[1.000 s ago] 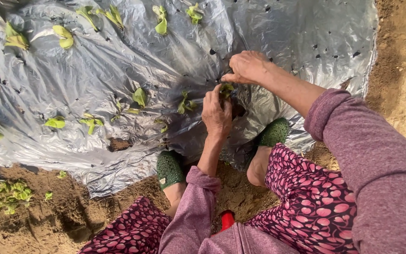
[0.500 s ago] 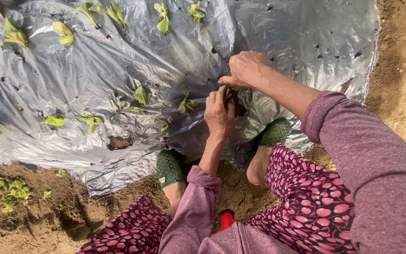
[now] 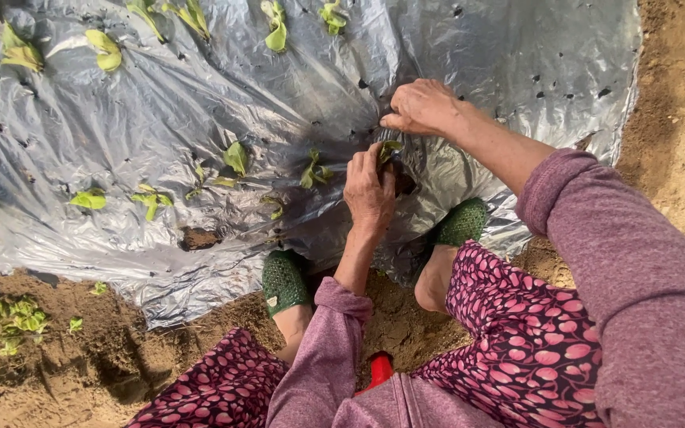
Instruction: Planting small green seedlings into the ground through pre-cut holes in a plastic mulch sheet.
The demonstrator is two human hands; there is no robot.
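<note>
One crinkled silver plastic mulch sheet [image 3: 120, 135] over brown soil; it could tear wider at the planting hole if pulled.

Two hands: left hand [image 3: 370, 190], grip closed on one small green leafy seedling [image 3: 390, 148] near the sheet's near edge, stem liable to snap if squeezed; right hand [image 3: 422, 107] pinches the plastic.

Roughly a dozen planted green seedlings [image 3: 235, 157] across the sheet, two green knitted shoes [image 3: 283, 279].

Silvery-grey plastic sheet [image 3: 469, 55], green seedlings [image 3: 235, 156], green knitted shoes [image 3: 285, 281], mauve sleeves [image 3: 644, 277], pink-patterned dark trousers [image 3: 517, 333], brown soil [image 3: 675, 103].
</note>
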